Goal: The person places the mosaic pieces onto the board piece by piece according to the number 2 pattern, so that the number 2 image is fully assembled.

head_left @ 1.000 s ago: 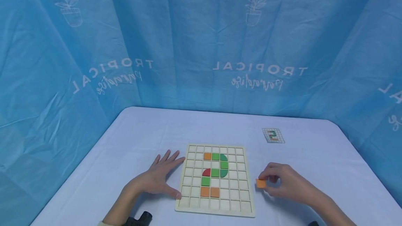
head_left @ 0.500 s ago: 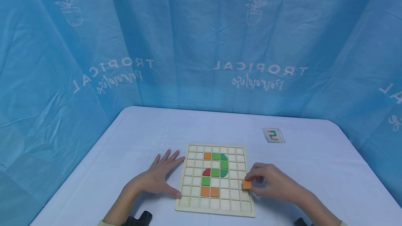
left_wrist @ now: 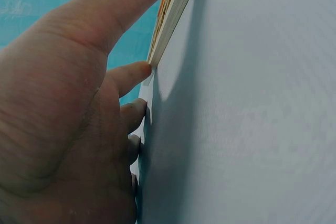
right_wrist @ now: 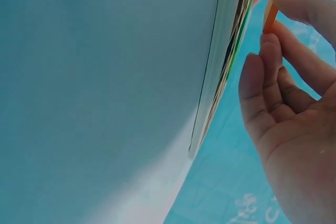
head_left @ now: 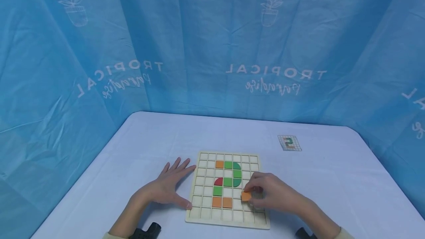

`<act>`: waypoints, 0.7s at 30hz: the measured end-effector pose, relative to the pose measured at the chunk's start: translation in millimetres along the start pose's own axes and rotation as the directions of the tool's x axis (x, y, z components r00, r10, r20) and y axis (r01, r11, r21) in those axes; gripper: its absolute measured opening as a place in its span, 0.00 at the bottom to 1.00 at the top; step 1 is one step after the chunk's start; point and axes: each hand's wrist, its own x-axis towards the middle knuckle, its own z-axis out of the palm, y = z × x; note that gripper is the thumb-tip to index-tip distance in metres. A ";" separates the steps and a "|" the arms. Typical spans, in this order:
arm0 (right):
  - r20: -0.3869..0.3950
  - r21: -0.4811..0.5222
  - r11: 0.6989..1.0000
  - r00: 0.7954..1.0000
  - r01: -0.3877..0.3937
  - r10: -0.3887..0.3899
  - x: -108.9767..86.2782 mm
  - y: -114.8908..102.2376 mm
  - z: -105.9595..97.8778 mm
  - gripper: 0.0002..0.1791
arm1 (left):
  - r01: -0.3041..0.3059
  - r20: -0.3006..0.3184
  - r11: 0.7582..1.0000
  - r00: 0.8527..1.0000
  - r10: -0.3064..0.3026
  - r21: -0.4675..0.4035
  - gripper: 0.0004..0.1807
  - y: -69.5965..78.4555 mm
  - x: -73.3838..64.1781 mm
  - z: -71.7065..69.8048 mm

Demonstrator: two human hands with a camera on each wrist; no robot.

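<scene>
A pale wooden grid board [head_left: 206, 214] lies on the white table, with several orange, green and red tiles set in its cells in a shape like a 2. My right hand [head_left: 272, 193] pinches an orange square tile [head_left: 246, 196] between thumb and fingers, over the right part of the board. In the right wrist view the orange tile [right_wrist: 271, 11] stands apart from the board's surface. My left hand [head_left: 169, 187] lies spread at the board's left side, thumb and index fingertip touching its edge. The left wrist view shows those fingertips against the board's side [left_wrist: 173, 24].
A small pattern card [head_left: 289, 143] with a coloured 2 on a grid lies at the back right of the table [head_left: 159, 135]. Blue printed curtains [head_left: 206, 47] hang around the table's back and sides.
My right hand has carried the orange tile leftward from the table beside the board to above its right-hand cells. The left hand has stayed in place.
</scene>
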 end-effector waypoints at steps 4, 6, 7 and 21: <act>0.029 -0.031 1.000 1.000 -0.001 0.002 6.3 -4.1 7.4 0.11 | -0.006 0.003 1.000 1.000 0.006 -0.002 0.66 -0.8 1.1 0.4; 0.040 -0.056 0.998 0.999 -0.005 0.007 8.8 -6.9 10.1 0.10 | -0.008 0.005 1.000 1.000 0.008 -0.002 0.66 -0.9 1.8 0.6; 0.045 -0.068 0.998 0.999 -0.007 0.010 10.1 -8.5 11.2 0.10 | -0.009 0.005 1.000 1.000 0.009 -0.003 0.66 -1.1 1.8 0.7; 0.074 -0.115 0.993 0.997 0.029 -0.021 13.6 -11.6 15.9 0.09 | -0.017 -0.003 1.000 1.000 0.017 -0.007 0.67 -0.6 -0.2 0.1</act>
